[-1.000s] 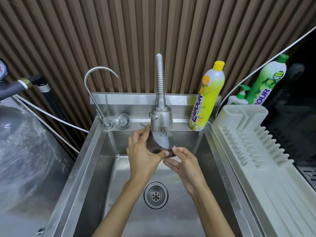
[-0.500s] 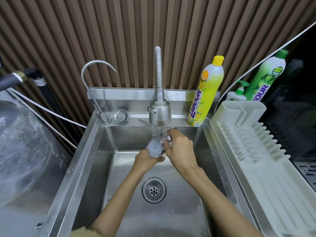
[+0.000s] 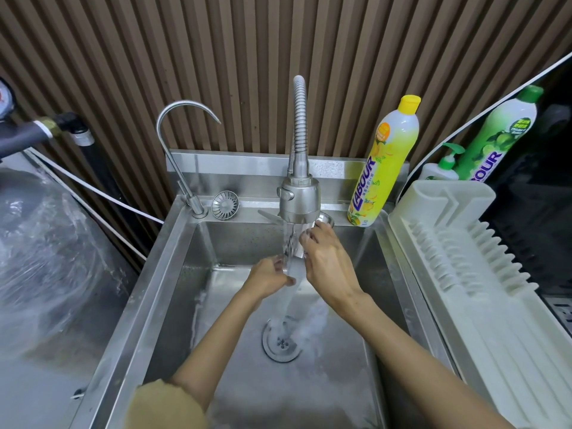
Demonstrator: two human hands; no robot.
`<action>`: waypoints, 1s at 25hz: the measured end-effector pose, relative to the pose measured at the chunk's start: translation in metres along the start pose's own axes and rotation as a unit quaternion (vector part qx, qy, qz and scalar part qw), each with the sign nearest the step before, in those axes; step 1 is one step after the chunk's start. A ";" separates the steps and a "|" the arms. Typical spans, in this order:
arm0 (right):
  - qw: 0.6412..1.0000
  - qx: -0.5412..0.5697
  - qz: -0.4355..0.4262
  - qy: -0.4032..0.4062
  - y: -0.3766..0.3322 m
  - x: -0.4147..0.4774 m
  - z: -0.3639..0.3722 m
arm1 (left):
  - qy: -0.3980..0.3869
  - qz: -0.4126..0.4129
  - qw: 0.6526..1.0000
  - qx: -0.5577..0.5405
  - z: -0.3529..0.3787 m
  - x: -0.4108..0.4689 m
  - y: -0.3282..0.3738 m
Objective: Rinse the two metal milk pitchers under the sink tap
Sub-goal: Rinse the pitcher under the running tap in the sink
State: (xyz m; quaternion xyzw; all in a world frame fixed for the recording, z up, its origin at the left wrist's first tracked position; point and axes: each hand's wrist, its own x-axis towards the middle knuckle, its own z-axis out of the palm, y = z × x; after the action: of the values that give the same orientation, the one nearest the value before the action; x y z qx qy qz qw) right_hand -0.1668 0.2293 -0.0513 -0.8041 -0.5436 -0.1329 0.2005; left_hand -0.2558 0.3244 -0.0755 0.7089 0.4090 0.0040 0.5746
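A small metal milk pitcher (image 3: 297, 249) is held right under the running tap head (image 3: 299, 198), and water streams over it. My right hand (image 3: 328, 262) grips it from the right, with the fingers curled over its upper part. A metal rim (image 3: 325, 218) shows just behind those fingers. My left hand (image 3: 268, 277) holds the pitcher's lower end from the left. Hands and water hide most of the pitcher. I see only this one pitcher.
The steel sink (image 3: 173, 274) has a round drain (image 3: 281, 339) that the water runs into. A thin gooseneck tap (image 3: 173, 119) and a strainer plug (image 3: 225, 204) stand at the back left. A yellow detergent bottle (image 3: 385, 162), a green bottle (image 3: 498, 131) and a white drying rack (image 3: 464, 261) are on the right.
My right hand has moved up over the pitcher's top and my left hand has dropped beneath it. The stream now runs past the pitcher down to the drain.
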 end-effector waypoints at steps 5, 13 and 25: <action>0.999 0.033 0.013 0.040 0.008 -0.001 -0.010 | -0.037 -0.016 0.999 -0.018 -0.001 -0.004 -0.005; 0.884 0.369 0.257 0.124 0.003 -0.020 -0.018 | -0.034 0.127 0.967 -0.220 -0.001 -0.021 0.002; 0.743 0.468 0.478 -0.033 -0.007 -0.030 -0.044 | 0.180 0.164 0.966 -0.090 0.009 -0.054 0.002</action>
State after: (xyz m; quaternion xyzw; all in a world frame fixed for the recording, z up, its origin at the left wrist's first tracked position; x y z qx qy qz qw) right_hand -0.1840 0.1864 -0.0244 -0.7675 -0.0881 0.2782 0.5707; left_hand -0.2857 0.2853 -0.0519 0.6988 0.3821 0.2624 0.5447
